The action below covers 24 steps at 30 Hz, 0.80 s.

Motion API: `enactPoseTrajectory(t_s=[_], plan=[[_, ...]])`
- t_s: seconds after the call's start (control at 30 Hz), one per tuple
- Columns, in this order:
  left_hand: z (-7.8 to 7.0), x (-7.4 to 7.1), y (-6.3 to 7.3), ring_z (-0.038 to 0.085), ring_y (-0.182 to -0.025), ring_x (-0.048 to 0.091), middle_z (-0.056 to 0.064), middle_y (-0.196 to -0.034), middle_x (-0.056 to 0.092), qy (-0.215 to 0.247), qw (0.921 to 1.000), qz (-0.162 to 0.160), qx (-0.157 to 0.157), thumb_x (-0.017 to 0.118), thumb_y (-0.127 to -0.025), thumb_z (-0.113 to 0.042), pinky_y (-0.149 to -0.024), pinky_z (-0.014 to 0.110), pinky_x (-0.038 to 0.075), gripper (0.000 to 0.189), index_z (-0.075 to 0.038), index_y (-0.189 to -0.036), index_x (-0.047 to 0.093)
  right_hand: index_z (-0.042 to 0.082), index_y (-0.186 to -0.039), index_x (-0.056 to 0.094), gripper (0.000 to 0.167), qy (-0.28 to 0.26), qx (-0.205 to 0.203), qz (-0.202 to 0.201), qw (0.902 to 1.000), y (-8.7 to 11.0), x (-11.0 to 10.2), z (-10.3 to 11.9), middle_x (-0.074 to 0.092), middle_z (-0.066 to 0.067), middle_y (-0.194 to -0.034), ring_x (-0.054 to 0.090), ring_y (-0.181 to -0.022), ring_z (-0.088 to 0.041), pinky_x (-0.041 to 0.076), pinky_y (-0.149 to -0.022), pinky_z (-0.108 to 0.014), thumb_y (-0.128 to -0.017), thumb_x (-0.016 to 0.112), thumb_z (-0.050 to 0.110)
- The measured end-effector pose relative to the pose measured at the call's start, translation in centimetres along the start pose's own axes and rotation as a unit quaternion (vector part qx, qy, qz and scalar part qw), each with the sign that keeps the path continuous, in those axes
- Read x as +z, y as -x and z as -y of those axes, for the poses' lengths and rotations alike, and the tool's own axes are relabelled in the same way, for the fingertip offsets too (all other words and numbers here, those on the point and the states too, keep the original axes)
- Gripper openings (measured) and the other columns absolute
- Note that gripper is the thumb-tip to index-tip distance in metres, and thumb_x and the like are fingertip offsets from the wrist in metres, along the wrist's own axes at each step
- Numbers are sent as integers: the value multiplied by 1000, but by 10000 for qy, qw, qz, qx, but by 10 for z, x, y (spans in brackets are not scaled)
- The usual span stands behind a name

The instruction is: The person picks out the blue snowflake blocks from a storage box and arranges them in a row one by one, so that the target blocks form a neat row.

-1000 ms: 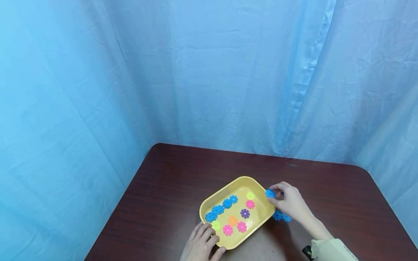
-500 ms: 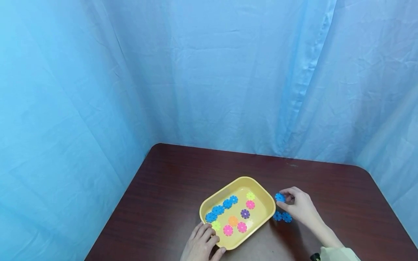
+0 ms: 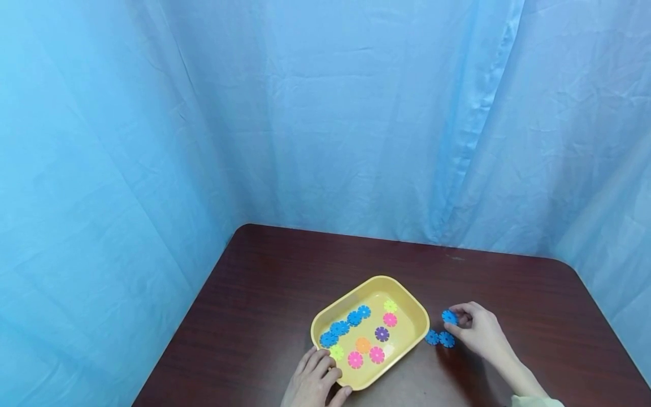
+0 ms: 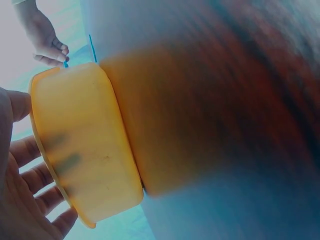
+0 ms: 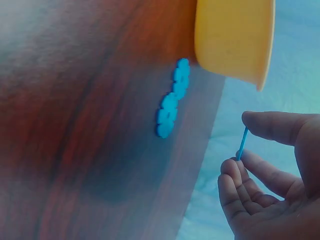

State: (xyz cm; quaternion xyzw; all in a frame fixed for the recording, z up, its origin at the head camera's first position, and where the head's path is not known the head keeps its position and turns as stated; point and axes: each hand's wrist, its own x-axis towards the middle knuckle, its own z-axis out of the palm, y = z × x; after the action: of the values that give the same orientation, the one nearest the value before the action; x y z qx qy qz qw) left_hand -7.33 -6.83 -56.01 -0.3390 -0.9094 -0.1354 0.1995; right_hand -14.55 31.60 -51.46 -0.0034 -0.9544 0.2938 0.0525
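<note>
My right hand (image 3: 482,334) pinches a blue snowflake disc (image 3: 448,317) by its edge, to the right of the yellow basin (image 3: 421,310). In the right wrist view the held disc (image 5: 242,144) appears edge-on between thumb and fingertips. Two blue discs (image 3: 446,340) lie side by side on the table, just below the held one. With its fingers curled over the rim, my left hand (image 3: 311,380) holds the basin at its near left corner. Inside the basin are several blue discs (image 3: 339,328) in an overlapping row, and loose pink (image 3: 377,354), yellow, orange and purple ones.
The dark wooden table (image 3: 285,265) has rounded far corners. Blue curtains (image 3: 346,124) hang behind it and along both sides. The basin's wall (image 4: 95,140) stands upright from the tabletop in the left wrist view.
My right hand has carried the blue disc rightward and nearer to me, from beside the basin's rim to above the right-hand loose disc. The left hand and basin have stayed in place.
</note>
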Motion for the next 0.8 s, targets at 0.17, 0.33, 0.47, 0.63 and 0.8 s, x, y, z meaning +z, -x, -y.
enactPoseTrajectory(t_s=[0.17, 0.33, 0.47, 0.63, 0.8], plan=[[0, -1, 0, 17, -108, 54, -9, -97, 55, 26, 10000, 32, -19, 63, -94, -46, -102, 45, 44, 24, -23, -88, 65, -6, -105, 68, 36, -17, 115, 81, 9999, 3, 1, -7, 62, -10, -91, 59, -77, -21, 54, -63, -36, -79, 82, 13], [1, -2, 0, 17, -109, 53, -9, -97, 55, 38, 10000, 83, -28, 62, -95, -47, -102, 45, 43, 25, -23, -89, 65, -7, -106, 66, 37, -36, 282, 147, 9995, 6, 2, -13, 62, -11, -93, 59, -79, -22, 54, -64, -36, -80, 82, 13], [1, -2, 0, 17, -109, 53, -9, -97, 54, 56, 9999, 91, -20, 62, -95, -47, -102, 46, 42, 25, -23, -89, 65, -7, -105, 67, 37, 39, 286, 85, 9995, 10, 5, -20, 62, -10, -92, 59, -78, -21, 53, -63, -34, -78, 83, 13], [2, 0, 0, 17, -109, 54, -9, -97, 55, 1, 10000, -15, 41, 62, -95, -47, -102, 45, 43, 25, -24, -88, 65, -7, -106, 67, 38, 88, 341, 112, 9993, 15, 7, -29, 64, -8, -91, 59, -77, -19, 51, -63, -33, -78, 82, 14], [2, 2, 1, 17, -108, 54, -9, -97, 55, -23, 10000, -52, 69, 61, -96, -48, -101, 45, 44, 26, -24, -88, 65, -7, -106, 67, 38, 101, 468, 234, 9986, 19, 7, -35, 63, -7, -90, 58, -76, -18, 51, -64, -35, -78, 82, 14]])
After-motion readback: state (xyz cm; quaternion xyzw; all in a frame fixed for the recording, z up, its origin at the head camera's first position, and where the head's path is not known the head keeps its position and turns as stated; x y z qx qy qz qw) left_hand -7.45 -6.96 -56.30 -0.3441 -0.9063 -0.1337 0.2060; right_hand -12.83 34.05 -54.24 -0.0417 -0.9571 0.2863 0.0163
